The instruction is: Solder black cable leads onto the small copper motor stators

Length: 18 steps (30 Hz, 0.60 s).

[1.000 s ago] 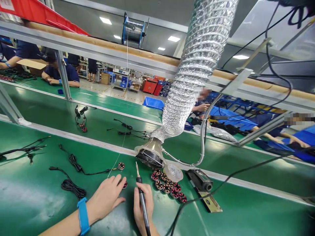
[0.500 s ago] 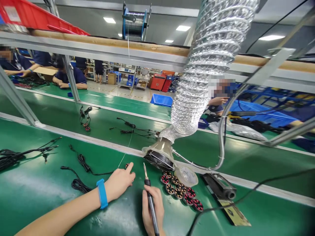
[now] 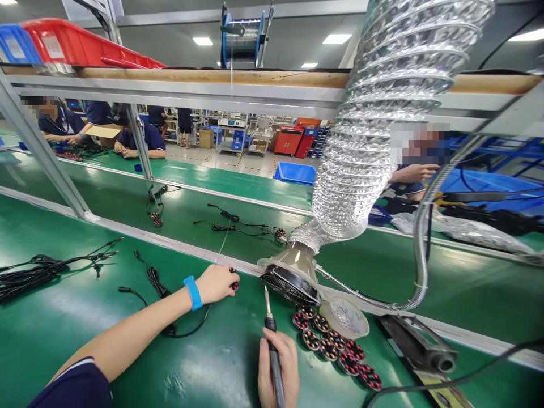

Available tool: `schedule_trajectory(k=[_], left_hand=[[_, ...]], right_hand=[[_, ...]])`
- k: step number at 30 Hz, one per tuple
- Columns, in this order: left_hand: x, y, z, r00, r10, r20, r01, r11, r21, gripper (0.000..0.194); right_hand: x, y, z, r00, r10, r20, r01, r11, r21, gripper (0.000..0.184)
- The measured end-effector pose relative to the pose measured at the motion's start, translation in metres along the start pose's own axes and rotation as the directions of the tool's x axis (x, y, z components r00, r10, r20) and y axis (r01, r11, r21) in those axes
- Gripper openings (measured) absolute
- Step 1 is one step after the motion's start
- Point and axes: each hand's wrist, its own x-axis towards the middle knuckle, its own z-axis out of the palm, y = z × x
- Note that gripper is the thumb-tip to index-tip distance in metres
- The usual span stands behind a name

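Note:
My left hand, with a blue wristband, is closed around a small round red-and-black motor stator just above the green bench. Most of the stator is hidden by the fingers. A thin solder wire comes down to this hand; whether the fingers pinch it is hidden. My right hand grips a soldering iron by its black handle, its tip pointing up and away, right of the stator and apart from it. Several loose stators lie right of the iron. Black cables lie under and beside my left forearm.
A fume extractor hood on a silver duct stands beyond the iron. To the right are a soldering iron stand and a clear round dish. A solder spool sits on the overhead shelf. Co-workers sit across the belt.
My left hand has gone from reaching out over the stator to gripping it, and the cable beside it has shifted. The view has swung left; my right hand keeps hold of the soldering iron.

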Motion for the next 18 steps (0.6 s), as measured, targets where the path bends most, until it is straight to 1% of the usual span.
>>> schedule_trajectory(k=[2, 5, 8, 11, 13, 15, 17, 18], left_hand=[[0.023, -0.014, -0.005, 0.999, -0.038, -0.021, 0.038, 0.999, -0.010, 0.036], [0.066, -0.028, -0.016, 0.995, -0.092, -0.038, 0.091, 0.995, -0.038, 0.039], [0.111, -0.031, -0.023, 0.993, -0.099, -0.065, 0.096, 0.994, -0.046, 0.042], [0.147, -0.025, -0.022, 0.991, -0.107, -0.080, 0.103, 0.994, -0.048, 0.046], [0.160, -0.020, -0.019, 0.991, -0.112, -0.073, 0.109, 0.993, -0.051, 0.046], [0.163, -0.018, -0.018, 0.991, -0.114, -0.073, 0.110, 0.993, -0.048, 0.048], [0.155, -0.020, -0.021, 0.988, -0.123, -0.097, 0.120, 0.992, -0.039, 0.056], [0.147, -0.023, -0.024, 0.984, -0.132, -0.116, 0.129, 0.991, -0.033, 0.060]], right_hand=[[0.001, -0.001, 0.001, 0.999, 0.002, -0.040, -0.003, 1.000, -0.027, 0.020], [0.002, -0.003, 0.002, 0.997, 0.024, -0.080, -0.027, 0.999, -0.041, 0.020], [0.000, 0.000, 0.002, 0.997, 0.032, -0.070, -0.035, 0.999, -0.030, 0.022], [-0.004, 0.004, 0.002, 0.999, 0.047, -0.025, -0.047, 0.999, -0.001, 0.025], [-0.006, 0.004, 0.002, 0.997, 0.070, -0.017, -0.070, 0.997, 0.027, 0.024], [-0.007, 0.002, 0.004, 0.994, 0.106, -0.030, -0.104, 0.993, 0.050, 0.023], [-0.007, -0.001, 0.006, 0.989, 0.138, -0.045, -0.134, 0.989, 0.069, 0.023], [-0.007, -0.003, 0.007, 0.987, 0.150, -0.050, -0.146, 0.986, 0.076, 0.023]])
